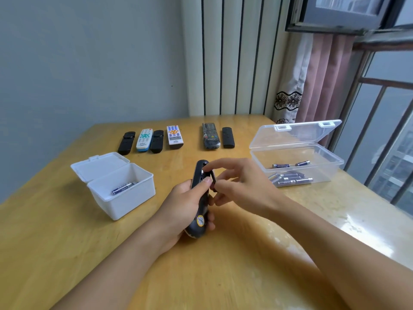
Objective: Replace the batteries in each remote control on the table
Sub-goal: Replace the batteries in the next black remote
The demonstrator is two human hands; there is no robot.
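Observation:
My left hand grips a black remote back side up over the middle of the table, its battery bay open at the far end. My right hand has its index fingertip in the bay, on a battery seated there, and its lower fingers pinch the black battery cover against the remote's right side. A white box on the left holds two batteries. A clear box on the right holds several batteries.
Six more remotes lie in a row at the back of the wooden table: four on the left, two on the right. Both boxes have their lids open. A window with bars and a curtain is at the right.

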